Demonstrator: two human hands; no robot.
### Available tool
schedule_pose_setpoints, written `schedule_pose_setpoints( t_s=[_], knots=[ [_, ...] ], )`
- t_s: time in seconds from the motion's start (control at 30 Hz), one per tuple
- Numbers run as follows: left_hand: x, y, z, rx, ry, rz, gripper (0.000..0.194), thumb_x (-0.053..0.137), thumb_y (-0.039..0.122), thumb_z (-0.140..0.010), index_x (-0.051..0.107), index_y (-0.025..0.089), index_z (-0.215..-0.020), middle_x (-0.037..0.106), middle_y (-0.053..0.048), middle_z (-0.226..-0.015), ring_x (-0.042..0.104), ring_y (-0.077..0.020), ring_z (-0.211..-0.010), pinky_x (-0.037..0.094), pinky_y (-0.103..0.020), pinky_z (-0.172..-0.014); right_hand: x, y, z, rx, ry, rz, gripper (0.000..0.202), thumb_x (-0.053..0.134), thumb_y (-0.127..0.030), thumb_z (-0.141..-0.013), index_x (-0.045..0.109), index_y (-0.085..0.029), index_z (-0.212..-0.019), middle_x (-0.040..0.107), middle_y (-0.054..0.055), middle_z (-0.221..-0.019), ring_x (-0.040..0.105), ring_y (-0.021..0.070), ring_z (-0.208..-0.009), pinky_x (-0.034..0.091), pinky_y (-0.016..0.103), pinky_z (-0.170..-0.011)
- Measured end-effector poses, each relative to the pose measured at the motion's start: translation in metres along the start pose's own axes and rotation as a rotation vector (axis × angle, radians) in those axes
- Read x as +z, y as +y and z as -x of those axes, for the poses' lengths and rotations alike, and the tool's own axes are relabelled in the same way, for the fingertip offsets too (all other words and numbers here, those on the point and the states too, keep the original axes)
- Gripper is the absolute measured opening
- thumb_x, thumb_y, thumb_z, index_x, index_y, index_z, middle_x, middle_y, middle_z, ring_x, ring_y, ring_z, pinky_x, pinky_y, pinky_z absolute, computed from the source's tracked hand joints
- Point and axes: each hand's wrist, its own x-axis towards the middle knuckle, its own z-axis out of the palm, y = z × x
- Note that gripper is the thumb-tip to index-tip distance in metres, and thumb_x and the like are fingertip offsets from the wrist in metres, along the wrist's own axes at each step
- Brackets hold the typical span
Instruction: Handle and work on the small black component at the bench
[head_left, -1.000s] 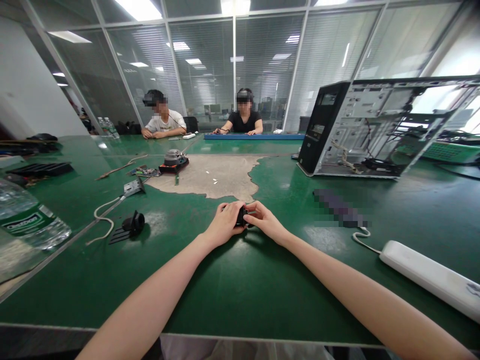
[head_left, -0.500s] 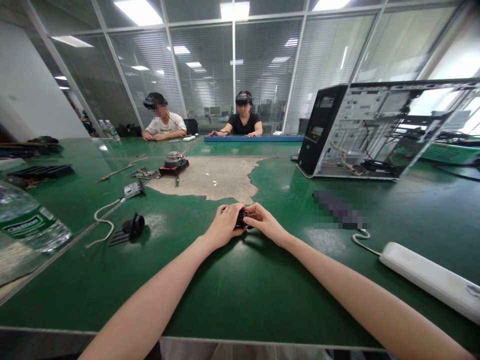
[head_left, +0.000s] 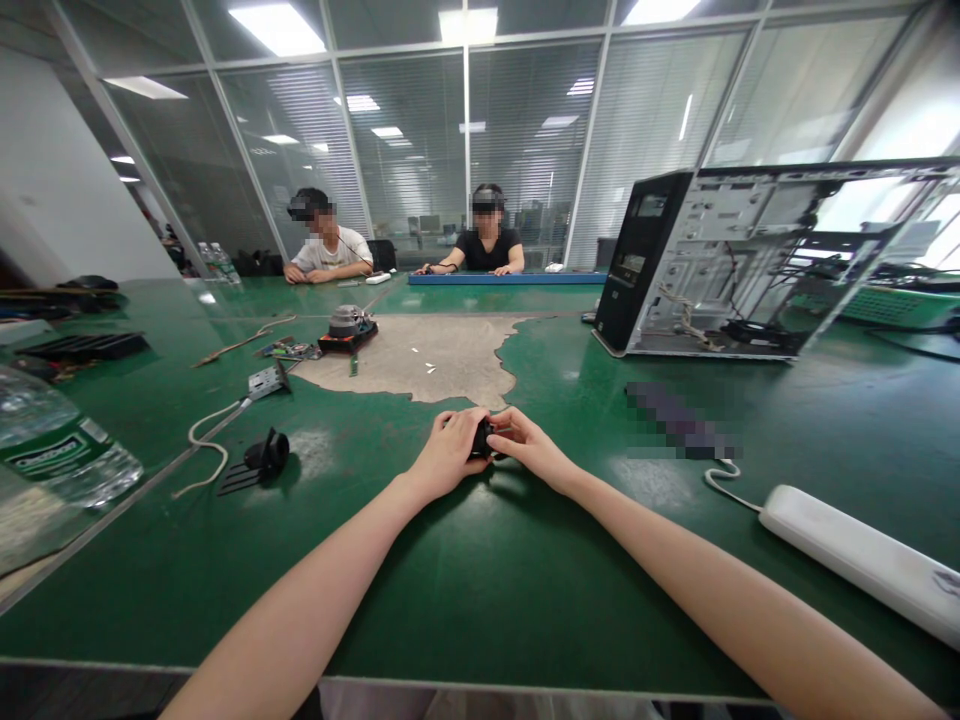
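Observation:
Between my hands, just above the green table [head_left: 480,590], is a small black part [head_left: 481,440] whose kind I cannot make out. My left hand [head_left: 448,450] wraps round it from the left and hides most of it. From the right, my right hand [head_left: 526,446] pinches its side with thumb and fingertips. A black round plastic piece with prongs [head_left: 266,455] lies left of my hands. Farther left sits a small metal bracket [head_left: 268,380] beside a pale cord [head_left: 214,445].
An opened computer case [head_left: 660,265] stands at right. Nearer are a white power strip [head_left: 855,560] and a blurred-out phone-like object [head_left: 679,420]. A heatsink with fan [head_left: 349,325] lies ahead, a water bottle [head_left: 64,440] at left. Two people [head_left: 330,245] sit across the table.

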Motion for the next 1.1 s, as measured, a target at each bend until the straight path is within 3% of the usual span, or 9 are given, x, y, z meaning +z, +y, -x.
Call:
schedule_pose_setpoints(
  t_s=[0.17, 0.43, 0.6, 0.77, 0.97, 1.1],
  knots=[
    [0.0, 0.0, 0.0, 0.001, -0.006, -0.004, 0.057, 0.06, 0.025, -0.069, 0.029, 0.021, -0.116, 0.047, -0.008, -0.115, 0.044, -0.0223, -0.106, 0.026, -0.04, -0.091, 0.001, 0.003, -0.001, 0.028, 0.021, 0.041, 0.03, 0.059, -0.032, -0.072, 0.049, -0.022, -0.098, 0.056, 0.002, -0.091, 0.056, 0.0143, -0.082, 0.047, 0.033, -0.075],
    [-0.002, 0.0, 0.0, 0.001, -0.018, -0.02, 0.059, 0.061, 0.02, -0.067, 0.029, 0.021, -0.116, 0.047, -0.007, -0.115, 0.044, -0.022, -0.105, 0.026, -0.039, -0.091, -0.001, -0.006, 0.002, -0.016, -0.045, 0.049, 0.034, 0.067, -0.027, -0.064, 0.049, -0.021, -0.091, 0.056, 0.001, -0.092, 0.055, 0.0149, -0.086, 0.044, 0.034, -0.08],
    [-0.002, 0.001, 0.0, 0.002, -0.003, -0.009, 0.056, 0.06, 0.024, -0.069, 0.029, 0.021, -0.116, 0.047, -0.007, -0.115, 0.044, -0.0219, -0.105, 0.027, -0.04, -0.09, 0.001, 0.0, 0.0, 0.008, 0.013, 0.001, 0.024, 0.06, -0.032, -0.071, 0.049, -0.021, -0.09, 0.055, 0.0, -0.091, 0.056, 0.013, -0.079, 0.047, 0.031, -0.073],
    [-0.001, 0.0, 0.0, -0.003, -0.005, -0.006, 0.057, 0.06, 0.025, -0.069, 0.028, 0.021, -0.116, 0.046, -0.008, -0.115, 0.044, -0.0224, -0.106, 0.027, -0.04, -0.091, 0.0, 0.003, -0.002, 0.04, 0.025, 0.035, 0.031, 0.06, -0.031, -0.071, 0.048, -0.021, -0.097, 0.054, 0.003, -0.093, 0.056, 0.0142, -0.08, 0.047, 0.033, -0.074],
    [0.0, 0.0, 0.0, -0.002, -0.014, -0.001, 0.059, 0.06, 0.02, -0.067, 0.029, 0.022, -0.116, 0.047, -0.007, -0.113, 0.044, -0.0223, -0.105, 0.026, -0.04, -0.09, -0.002, -0.006, 0.001, -0.013, -0.049, 0.026, 0.032, 0.067, -0.025, -0.064, 0.047, -0.022, -0.089, 0.054, 0.0, -0.092, 0.055, 0.0149, -0.087, 0.045, 0.034, -0.081],
    [0.0, 0.001, 0.0, 0.0, 0.003, -0.003, 0.057, 0.06, 0.021, -0.068, 0.029, 0.022, -0.116, 0.047, -0.007, -0.113, 0.044, -0.0217, -0.105, 0.026, -0.04, -0.09, 0.001, -0.006, 0.002, -0.006, -0.018, 0.02, 0.026, 0.063, -0.028, -0.068, 0.048, -0.022, -0.088, 0.054, 0.0, -0.09, 0.055, 0.0138, -0.084, 0.046, 0.033, -0.078]
  ],
)
